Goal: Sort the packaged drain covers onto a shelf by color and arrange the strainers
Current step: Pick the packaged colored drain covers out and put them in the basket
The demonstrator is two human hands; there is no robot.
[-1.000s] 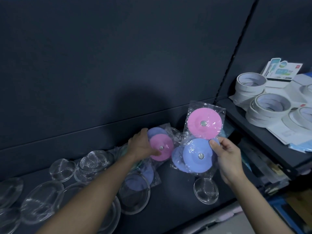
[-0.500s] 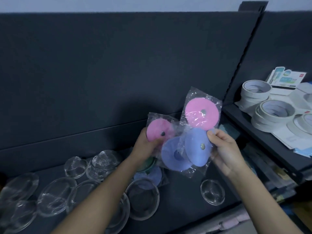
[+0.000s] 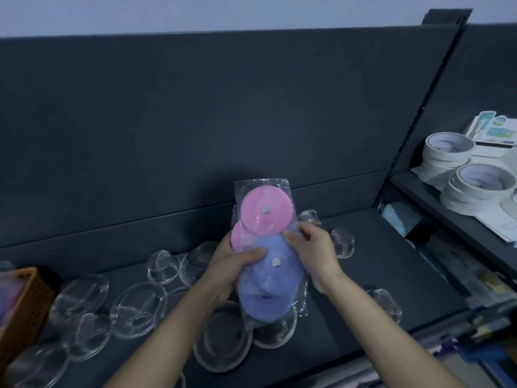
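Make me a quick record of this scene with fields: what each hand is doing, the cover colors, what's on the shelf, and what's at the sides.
left hand: grips the packs from the left, thumb across the front
right hand: pinches the packs from the right
packs: held together above the shelf; pink covers on top, blue covers below
shelf: many strainers lying loose
left edge: basket
right side: tape rolls
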